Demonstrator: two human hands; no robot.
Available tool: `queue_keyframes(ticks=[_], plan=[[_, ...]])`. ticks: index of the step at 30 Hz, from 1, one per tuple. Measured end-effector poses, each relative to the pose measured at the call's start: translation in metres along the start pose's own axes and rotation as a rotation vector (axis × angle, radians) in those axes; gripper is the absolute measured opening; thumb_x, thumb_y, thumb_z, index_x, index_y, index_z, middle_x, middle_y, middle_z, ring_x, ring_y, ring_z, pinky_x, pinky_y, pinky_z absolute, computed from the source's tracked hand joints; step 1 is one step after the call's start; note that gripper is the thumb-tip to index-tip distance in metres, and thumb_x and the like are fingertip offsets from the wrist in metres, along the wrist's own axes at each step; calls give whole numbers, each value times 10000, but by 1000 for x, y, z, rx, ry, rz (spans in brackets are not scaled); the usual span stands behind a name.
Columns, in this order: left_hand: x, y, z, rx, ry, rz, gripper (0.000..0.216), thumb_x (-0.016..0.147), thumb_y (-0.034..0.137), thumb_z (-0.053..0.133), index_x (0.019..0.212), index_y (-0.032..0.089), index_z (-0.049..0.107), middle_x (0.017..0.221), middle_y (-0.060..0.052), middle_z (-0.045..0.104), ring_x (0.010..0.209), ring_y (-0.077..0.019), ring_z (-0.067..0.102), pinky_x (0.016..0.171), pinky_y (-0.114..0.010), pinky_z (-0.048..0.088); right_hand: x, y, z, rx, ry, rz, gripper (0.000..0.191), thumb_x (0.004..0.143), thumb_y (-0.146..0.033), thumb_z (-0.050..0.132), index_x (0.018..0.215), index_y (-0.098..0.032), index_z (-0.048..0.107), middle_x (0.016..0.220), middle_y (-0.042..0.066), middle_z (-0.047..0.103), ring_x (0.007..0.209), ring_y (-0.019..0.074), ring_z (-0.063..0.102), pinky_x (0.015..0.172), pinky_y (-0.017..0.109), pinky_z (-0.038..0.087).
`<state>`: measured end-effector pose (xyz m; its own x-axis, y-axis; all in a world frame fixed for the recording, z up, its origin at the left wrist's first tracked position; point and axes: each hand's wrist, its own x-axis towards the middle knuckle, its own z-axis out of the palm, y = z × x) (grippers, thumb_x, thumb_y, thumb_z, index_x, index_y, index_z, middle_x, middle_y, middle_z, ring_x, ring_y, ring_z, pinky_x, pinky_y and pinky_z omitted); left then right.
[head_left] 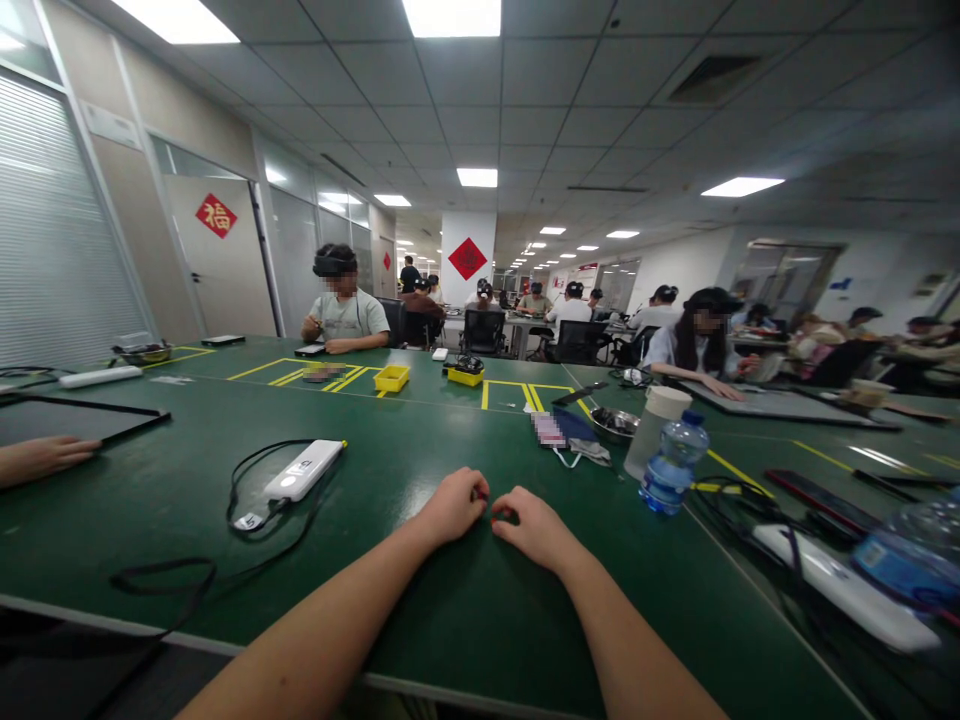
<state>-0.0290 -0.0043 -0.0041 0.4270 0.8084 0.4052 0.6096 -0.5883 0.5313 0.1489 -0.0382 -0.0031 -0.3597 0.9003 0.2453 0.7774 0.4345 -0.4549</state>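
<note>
Both my hands rest on the green table (420, 620) in front of me, close together. My left hand (454, 505) is curled shut, with a small red thing pinched at its fingertips that I cannot name. My right hand (534, 527) is also curled, its fingers meeting the left hand's at a small dark and red item (491, 505) between them. What exactly they hold is too small to make out.
A white power bank (304, 470) with a black cable (225, 540) lies to the left. A water bottle (673, 465) and a white cup (656, 425) stand to the right, beside a metal bowl (613, 423). Yellow trays (391, 378) sit further back. Another person's hand (45, 457) rests at far left. Several people sit around.
</note>
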Motion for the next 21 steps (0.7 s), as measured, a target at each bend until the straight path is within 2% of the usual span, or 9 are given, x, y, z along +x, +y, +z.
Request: queue_keyframes(ticks=[5,10,15,18,21], plan=[[0,1,-2,-174,-14,-55,250,701,165,526,934,170,614,750,0,610,676,-120,548,630,-220,413,3,-2,2,47,20,-5,89,694,-248,594,752,-197,638,772,9,554,691,116,514,634,220,356],[0,2,2,-514,-111,-190,237,737,201,512,933,119,617,676,-17,618,595,-112,561,594,-225,444,6,0,-3,260,78,56,153,710,-181,514,819,-174,621,652,-10,584,595,108,519,574,214,379],[-1,-1,5,-933,-111,-340,288,732,173,561,1009,97,574,779,-66,641,620,-103,601,618,-229,488,9,3,-1,595,138,142,152,692,-211,537,799,-138,616,698,35,649,658,149,611,614,246,444],[-1,-4,4,-1072,-101,-412,292,731,147,574,1016,84,578,850,-105,650,683,-125,631,681,-253,512,11,4,2,837,188,210,161,667,-220,590,798,-128,606,736,58,662,715,174,637,629,259,473],[-1,-5,4,-1167,-104,-447,285,728,129,588,1009,81,588,892,-122,657,755,-144,646,750,-263,515,11,3,2,1076,158,306,170,652,-207,633,802,-129,612,815,79,670,781,182,646,690,274,498]])
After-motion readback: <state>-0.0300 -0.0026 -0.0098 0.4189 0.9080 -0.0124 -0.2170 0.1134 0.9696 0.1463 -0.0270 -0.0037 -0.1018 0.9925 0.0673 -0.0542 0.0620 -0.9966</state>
